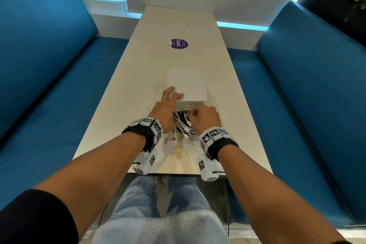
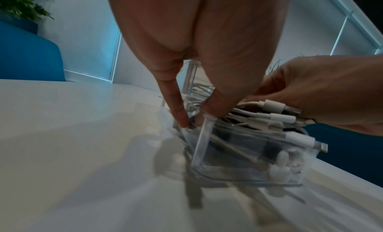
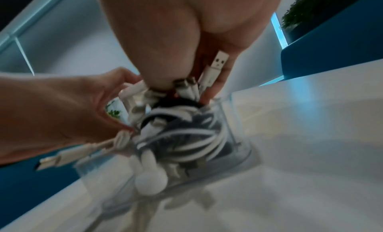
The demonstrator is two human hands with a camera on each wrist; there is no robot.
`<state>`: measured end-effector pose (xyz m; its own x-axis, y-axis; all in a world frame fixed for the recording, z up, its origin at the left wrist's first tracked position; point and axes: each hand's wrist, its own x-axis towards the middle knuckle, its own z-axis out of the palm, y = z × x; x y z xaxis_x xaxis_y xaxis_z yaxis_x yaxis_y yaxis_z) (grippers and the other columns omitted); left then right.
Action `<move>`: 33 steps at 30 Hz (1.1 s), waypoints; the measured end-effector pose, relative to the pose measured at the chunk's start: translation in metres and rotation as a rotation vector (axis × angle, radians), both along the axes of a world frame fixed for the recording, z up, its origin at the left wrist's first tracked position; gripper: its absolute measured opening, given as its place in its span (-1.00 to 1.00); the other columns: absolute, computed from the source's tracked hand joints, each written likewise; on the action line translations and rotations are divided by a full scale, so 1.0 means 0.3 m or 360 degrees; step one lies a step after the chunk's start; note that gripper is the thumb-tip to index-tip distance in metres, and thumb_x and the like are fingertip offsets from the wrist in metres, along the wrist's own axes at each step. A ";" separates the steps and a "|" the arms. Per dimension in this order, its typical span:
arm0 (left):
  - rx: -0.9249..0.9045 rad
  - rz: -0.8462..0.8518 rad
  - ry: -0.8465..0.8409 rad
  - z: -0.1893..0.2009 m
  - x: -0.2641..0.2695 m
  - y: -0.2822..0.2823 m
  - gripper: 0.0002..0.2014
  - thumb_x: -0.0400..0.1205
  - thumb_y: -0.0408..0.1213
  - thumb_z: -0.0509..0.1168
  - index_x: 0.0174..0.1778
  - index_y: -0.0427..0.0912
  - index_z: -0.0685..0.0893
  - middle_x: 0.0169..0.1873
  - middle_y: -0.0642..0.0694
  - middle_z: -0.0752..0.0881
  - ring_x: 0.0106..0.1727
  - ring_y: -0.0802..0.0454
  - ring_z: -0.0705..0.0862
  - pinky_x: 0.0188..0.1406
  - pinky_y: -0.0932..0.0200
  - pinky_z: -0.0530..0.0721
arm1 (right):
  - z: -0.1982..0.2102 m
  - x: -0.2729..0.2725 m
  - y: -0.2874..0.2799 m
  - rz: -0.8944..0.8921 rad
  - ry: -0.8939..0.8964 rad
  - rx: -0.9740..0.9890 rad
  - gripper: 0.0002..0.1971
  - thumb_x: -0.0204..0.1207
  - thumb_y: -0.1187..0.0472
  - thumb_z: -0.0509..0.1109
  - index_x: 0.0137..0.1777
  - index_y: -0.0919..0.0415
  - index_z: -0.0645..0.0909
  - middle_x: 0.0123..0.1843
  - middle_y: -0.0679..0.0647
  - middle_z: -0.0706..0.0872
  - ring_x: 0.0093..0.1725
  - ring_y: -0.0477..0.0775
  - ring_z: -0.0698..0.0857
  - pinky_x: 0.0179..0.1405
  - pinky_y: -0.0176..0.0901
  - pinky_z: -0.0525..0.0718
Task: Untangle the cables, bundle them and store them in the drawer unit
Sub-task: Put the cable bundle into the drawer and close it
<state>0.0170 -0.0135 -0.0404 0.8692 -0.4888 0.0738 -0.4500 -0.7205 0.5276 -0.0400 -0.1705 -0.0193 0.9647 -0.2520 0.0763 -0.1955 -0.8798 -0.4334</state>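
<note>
A small white drawer unit stands on the table, its clear drawer pulled out toward me. The drawer is stuffed with coiled white cables; some plugs hang over its front edge. My left hand rests straight fingers on the unit's top, and its thumb reaches down to the cables at the drawer's left wall. My right hand is curled over the drawer and grips a bunch of cable ends; a USB plug sticks up between its fingers.
The pale table is long and narrow, with a purple round sticker beyond the unit. Blue benches flank it. A white knob sits on the drawer's front. My knees are under the near edge.
</note>
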 end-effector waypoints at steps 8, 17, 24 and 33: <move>0.0033 0.0012 0.0025 0.001 0.000 -0.009 -0.05 0.36 -0.46 0.50 0.53 0.24 0.16 0.62 0.23 -0.13 0.18 -0.26 0.67 0.10 -0.13 0.71 | 0.008 -0.041 -0.054 0.0050 0.0102 0.0064 -0.50 0.22 -0.27 0.53 0.04 0.00 0.57 0.04 -0.07 0.65 0.09 0.04 0.57 0.15 0.02 0.53; 0.0056 0.0018 0.0060 0.007 -0.018 -0.002 0.01 0.35 -0.57 0.43 0.62 0.19 0.14 0.63 0.25 -0.15 0.28 -0.29 0.60 0.09 -0.04 0.65 | 0.004 -0.066 -0.036 0.0001 0.0764 0.0060 -0.24 0.32 -0.49 0.40 0.16 0.21 0.56 -0.02 0.12 0.66 -0.10 0.16 0.64 -0.13 -0.13 0.60; 0.0056 -0.0003 -0.0023 -0.012 -0.024 -0.004 -0.04 0.42 -0.57 0.41 0.60 0.22 0.13 0.64 0.22 -0.16 0.24 -0.32 0.60 0.17 -0.10 0.65 | -0.018 -0.036 -0.016 -0.0109 0.0638 -0.0094 -0.49 0.31 -0.39 0.46 -0.10 0.06 0.54 -0.16 0.05 0.70 -0.22 0.16 0.65 -0.18 -0.11 0.61; -0.0020 -0.0216 0.0134 0.033 -0.002 0.037 -0.02 0.36 -0.28 0.52 0.65 0.14 0.14 0.64 0.25 -0.16 0.52 -0.25 0.46 0.24 -0.14 0.68 | -0.029 -0.042 -0.017 -0.0171 0.0620 -0.0099 -0.43 0.31 -0.45 0.41 -0.02 0.05 0.56 -0.19 0.01 0.64 -0.21 0.14 0.62 -0.19 -0.11 0.57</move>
